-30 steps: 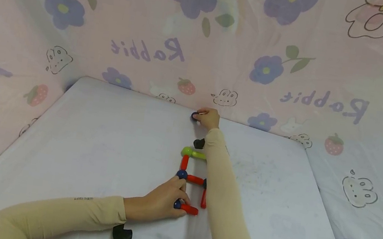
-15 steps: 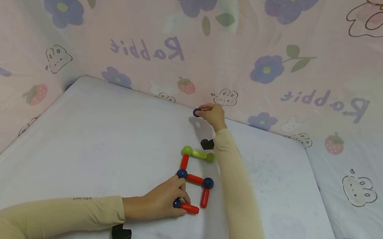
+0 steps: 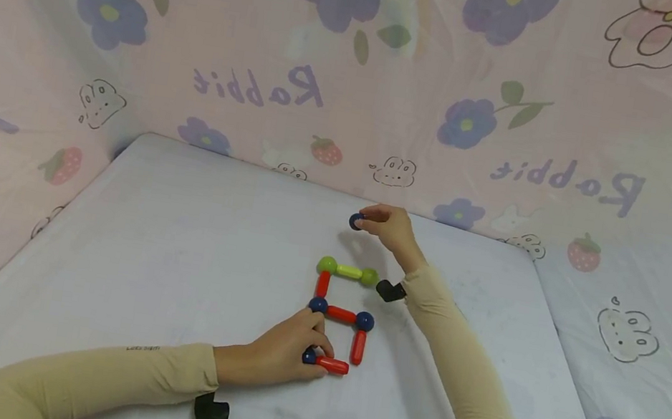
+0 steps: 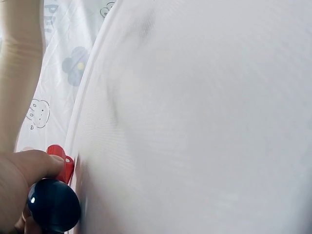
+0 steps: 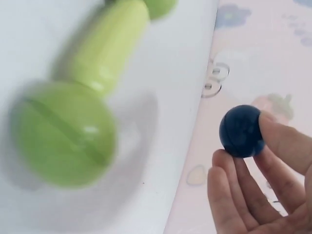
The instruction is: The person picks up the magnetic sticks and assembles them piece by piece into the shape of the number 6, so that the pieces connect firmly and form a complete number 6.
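A blue ball (image 5: 241, 130) is pinched between the thumb and fingertips of my right hand (image 3: 390, 231), raised over the far part of the table. My left hand (image 3: 285, 348) holds a red rod (image 3: 333, 365) at its end beside another blue ball (image 4: 54, 204); the thumb lies on the rod, while some fingers are hidden. Joined rods and balls lie just beyond: a green ball (image 3: 328, 265), a yellow-green rod (image 3: 349, 271), a second green ball (image 3: 369, 277), an upright red rod (image 3: 322, 284), a blue ball (image 3: 318, 305), a crosswise red rod (image 3: 342, 315), a blue ball (image 3: 364, 321) and a red rod (image 3: 358, 348).
The white table (image 3: 210, 220) spreads around both hands. A patterned curtain (image 3: 396, 66) hangs right behind its far edge and along the sides. Black wrist-camera mounts (image 3: 211, 410) stick out below both sleeves.
My right hand, with the blue ball, has drawn back from the far edge and shifted right, uncovering the green and blue balls on the right. The left hand stays in place.
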A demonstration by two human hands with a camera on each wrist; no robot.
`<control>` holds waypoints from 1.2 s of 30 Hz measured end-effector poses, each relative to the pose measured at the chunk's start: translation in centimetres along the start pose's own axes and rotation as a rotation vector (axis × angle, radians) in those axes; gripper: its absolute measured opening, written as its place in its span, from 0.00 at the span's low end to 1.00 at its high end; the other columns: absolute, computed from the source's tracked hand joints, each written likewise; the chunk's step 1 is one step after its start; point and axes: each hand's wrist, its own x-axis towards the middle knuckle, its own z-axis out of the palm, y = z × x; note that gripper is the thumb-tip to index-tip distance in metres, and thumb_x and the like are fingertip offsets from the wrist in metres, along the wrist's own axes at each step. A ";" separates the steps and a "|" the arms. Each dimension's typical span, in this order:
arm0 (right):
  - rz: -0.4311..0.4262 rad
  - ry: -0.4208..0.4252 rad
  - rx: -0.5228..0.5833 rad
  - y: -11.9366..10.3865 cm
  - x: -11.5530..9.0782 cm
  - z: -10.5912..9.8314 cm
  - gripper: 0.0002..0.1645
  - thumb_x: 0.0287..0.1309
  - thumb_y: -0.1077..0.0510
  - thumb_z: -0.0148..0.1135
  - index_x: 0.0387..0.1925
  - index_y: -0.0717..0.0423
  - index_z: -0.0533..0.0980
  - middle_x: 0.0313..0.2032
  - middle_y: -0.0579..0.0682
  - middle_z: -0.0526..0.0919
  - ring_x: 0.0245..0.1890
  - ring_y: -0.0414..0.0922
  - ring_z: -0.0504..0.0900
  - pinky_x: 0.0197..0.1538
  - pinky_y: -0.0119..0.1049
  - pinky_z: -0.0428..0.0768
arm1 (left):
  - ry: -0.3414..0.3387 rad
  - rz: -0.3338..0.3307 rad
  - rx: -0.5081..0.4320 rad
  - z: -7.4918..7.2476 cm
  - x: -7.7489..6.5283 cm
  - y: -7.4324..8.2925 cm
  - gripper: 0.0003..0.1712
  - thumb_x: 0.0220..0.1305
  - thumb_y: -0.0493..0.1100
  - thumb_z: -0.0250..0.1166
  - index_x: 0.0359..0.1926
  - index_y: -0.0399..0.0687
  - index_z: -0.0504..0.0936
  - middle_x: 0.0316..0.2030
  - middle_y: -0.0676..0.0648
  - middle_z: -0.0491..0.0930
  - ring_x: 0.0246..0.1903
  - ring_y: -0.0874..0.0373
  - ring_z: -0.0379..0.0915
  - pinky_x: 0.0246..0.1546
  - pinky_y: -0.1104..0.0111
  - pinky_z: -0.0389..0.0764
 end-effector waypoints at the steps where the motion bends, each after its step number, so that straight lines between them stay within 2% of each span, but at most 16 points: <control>1: -0.004 -0.004 0.001 0.1 -0.7 -0.1 0.22 0.57 0.50 0.71 0.52 0.50 0.81 0.52 0.54 0.85 0.55 0.51 0.82 0.63 0.50 0.76 | 0.001 0.005 -0.001 0.0 0.0 0.0 0.11 0.54 0.50 0.76 0.39 0.59 0.89 0.35 0.59 0.70 0.38 0.69 0.62 0.33 0.82 0.68; 10: -0.039 -0.053 0.009 1.4 -7.7 -0.6 0.22 0.57 0.50 0.71 0.53 0.50 0.81 0.53 0.52 0.86 0.54 0.49 0.84 0.61 0.47 0.80 | -0.006 0.002 -0.010 0.1 0.1 0.0 0.11 0.54 0.49 0.76 0.40 0.58 0.89 0.34 0.59 0.70 0.37 0.69 0.62 0.32 0.82 0.68; 20: 0.018 -0.066 0.060 4.0 -14.6 -0.1 0.24 0.55 0.48 0.72 0.53 0.49 0.81 0.48 0.52 0.87 0.47 0.44 0.85 0.53 0.40 0.84 | -0.009 -0.004 -0.012 0.0 0.0 0.1 0.11 0.54 0.49 0.76 0.40 0.60 0.89 0.34 0.59 0.70 0.38 0.69 0.62 0.33 0.81 0.68; 28: 0.071 -0.133 0.116 5.4 -18.4 0.5 0.24 0.54 0.49 0.73 0.52 0.52 0.82 0.46 0.53 0.88 0.44 0.42 0.86 0.47 0.32 0.83 | -0.010 -0.003 -0.009 -0.1 -0.1 0.1 0.11 0.54 0.50 0.76 0.40 0.60 0.89 0.34 0.59 0.70 0.37 0.69 0.61 0.32 0.82 0.66; 36: 0.087 -0.210 0.175 6.1 -20.8 1.1 0.24 0.53 0.52 0.73 0.51 0.58 0.81 0.43 0.57 0.89 0.40 0.40 0.87 0.43 0.30 0.83 | 0.000 0.007 0.005 -0.1 -0.1 0.1 0.11 0.54 0.50 0.76 0.40 0.59 0.89 0.34 0.58 0.70 0.37 0.69 0.61 0.31 0.82 0.64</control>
